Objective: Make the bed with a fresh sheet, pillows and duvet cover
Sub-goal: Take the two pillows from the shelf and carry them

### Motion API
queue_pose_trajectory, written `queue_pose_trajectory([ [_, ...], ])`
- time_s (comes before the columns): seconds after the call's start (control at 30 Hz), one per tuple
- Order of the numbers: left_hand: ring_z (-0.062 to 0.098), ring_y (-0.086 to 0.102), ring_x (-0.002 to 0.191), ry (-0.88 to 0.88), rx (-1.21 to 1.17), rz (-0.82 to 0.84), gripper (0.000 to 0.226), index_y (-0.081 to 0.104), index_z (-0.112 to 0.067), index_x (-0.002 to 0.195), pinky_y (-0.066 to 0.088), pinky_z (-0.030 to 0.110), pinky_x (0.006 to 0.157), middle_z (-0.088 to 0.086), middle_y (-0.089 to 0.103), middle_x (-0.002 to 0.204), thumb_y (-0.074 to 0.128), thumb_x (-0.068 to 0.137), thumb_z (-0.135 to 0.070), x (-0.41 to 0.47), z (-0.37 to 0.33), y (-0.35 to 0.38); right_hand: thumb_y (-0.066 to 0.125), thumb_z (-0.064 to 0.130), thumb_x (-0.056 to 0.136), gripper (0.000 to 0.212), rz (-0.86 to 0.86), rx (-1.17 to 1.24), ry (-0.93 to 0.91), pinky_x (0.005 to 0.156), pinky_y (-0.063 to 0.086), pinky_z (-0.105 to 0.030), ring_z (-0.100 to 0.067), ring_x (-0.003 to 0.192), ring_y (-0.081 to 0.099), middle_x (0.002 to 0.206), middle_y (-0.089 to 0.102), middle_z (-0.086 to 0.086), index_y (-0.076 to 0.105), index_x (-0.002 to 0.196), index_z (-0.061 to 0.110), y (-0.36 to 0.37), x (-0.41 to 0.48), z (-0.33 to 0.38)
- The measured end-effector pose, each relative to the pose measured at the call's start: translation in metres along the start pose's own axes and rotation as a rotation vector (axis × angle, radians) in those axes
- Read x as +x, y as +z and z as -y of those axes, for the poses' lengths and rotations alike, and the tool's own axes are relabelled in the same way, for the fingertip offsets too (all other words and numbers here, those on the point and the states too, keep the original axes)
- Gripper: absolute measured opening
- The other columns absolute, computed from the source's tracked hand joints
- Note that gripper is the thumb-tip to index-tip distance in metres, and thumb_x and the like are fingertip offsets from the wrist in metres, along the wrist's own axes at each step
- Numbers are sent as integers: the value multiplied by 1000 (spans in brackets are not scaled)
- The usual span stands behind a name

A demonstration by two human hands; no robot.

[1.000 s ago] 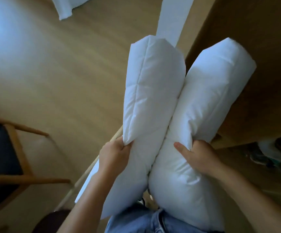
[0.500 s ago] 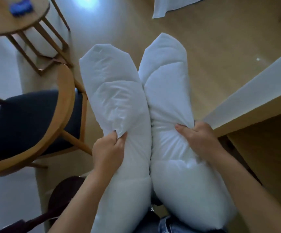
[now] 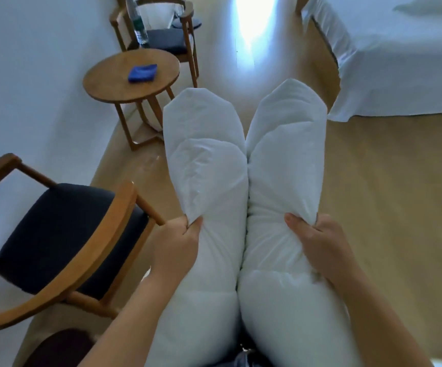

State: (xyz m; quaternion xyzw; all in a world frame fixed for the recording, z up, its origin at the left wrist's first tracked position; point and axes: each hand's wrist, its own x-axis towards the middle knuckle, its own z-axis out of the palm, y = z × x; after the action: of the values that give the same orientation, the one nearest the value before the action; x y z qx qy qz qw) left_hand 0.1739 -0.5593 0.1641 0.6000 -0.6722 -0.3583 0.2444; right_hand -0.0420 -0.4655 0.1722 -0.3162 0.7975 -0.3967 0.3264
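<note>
Left hand (image 3: 177, 245), lower centre: thumb and curled fingers pinching a fold of cloth at the edge of the left pillow (image 3: 204, 165). Right hand (image 3: 320, 245), level with it to the right: thumb laid across the front of the right pillow (image 3: 286, 154), fingers dug into its side, their tips buried in puckered fabric and out of sight.

Two pillows in all, both white, plump and creased, held upright side by side and pressed together down the middle. Rounded tops near mid-frame; lower ends cut off at the bottom edge beside a sliver of blue jeans (image 3: 241, 360). Both forearms bare, cut off at the bottom edge.

Beyond, a pale wooden floor (image 3: 386, 194). One bed (image 3: 399, 62) at upper right, draped in white with a gathered edge, mostly cut off by the frame.

Two chairs, wooden frames with dark seat pads: near chair (image 3: 69, 234) at lower left, partly out of frame; far chair (image 3: 188, 30) at top centre. Between them one round table (image 3: 108, 83) of wood, bearing one folded blue cloth (image 3: 142, 72). One clear bottle (image 3: 139, 25) in front of the far chair; whether standing on table or chair, impossible to tell. Dark rounded shape at bottom left, too indistinct to name.
</note>
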Motion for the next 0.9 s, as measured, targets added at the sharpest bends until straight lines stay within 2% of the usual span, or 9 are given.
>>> queue_pose_trajectory([
  [0.1,20,50,52,-26,-102,-53,47,48,-2,54,37,35,54,8,52,51,56,93,-27,59,-53,41,60,41,87,47,-35,1,-37,35,35,-28,-19,43,50,48,49,-1,60,75,-5,-43,81,22],
  [0.17,28,47,54,3,-93,-73,49,44,0,53,32,35,52,13,50,51,57,92,-27,106,-93,77,60,41,87,46,-102,1,-60,34,35,-23,-11,38,49,43,49,3,59,73,-3,-74,143,35],
  [0.27,22,33,47,44,-107,-70,56,29,-14,45,22,33,48,-3,31,39,58,92,-23,187,-151,140,59,42,88,47,-136,-24,-54,28,29,-18,-7,27,41,36,43,5,54,67,1,-114,241,47],
  [0.33,18,29,45,56,-145,-40,58,24,-17,44,19,33,48,-3,27,35,58,92,-21,251,-187,182,58,40,88,46,-168,-8,-42,32,34,-22,-15,36,48,47,48,0,57,75,-3,-135,313,51],
  [0.43,19,31,45,123,-117,42,57,26,-15,45,22,33,47,-3,28,37,56,92,-23,340,-255,244,58,38,88,41,-231,55,20,46,46,-36,-27,50,55,59,53,-6,62,87,-3,-178,409,66],
  [0.53,19,37,46,211,-75,104,53,32,-14,45,25,31,48,-5,34,40,56,91,-25,412,-335,301,61,40,87,36,-343,120,87,31,35,-22,-9,32,47,41,46,9,55,69,10,-238,492,77],
  [0.63,24,42,51,295,-58,154,49,38,-13,47,29,33,50,0,42,46,55,90,-25,475,-408,364,61,40,87,35,-409,176,116,26,33,-22,-4,29,43,48,46,5,46,66,16,-300,569,80],
  [0.77,21,42,50,362,18,208,45,43,-9,50,26,31,49,0,43,47,54,90,-27,549,-485,469,58,39,89,35,-429,212,155,33,43,-33,-17,41,52,63,50,-7,52,74,8,-372,675,54],
  [0.9,18,38,47,378,50,183,49,37,-12,47,24,31,48,2,38,45,54,90,-28,614,-572,567,57,35,91,34,-425,208,142,40,43,-27,-23,53,52,65,51,-5,49,68,11,-457,788,42],
])
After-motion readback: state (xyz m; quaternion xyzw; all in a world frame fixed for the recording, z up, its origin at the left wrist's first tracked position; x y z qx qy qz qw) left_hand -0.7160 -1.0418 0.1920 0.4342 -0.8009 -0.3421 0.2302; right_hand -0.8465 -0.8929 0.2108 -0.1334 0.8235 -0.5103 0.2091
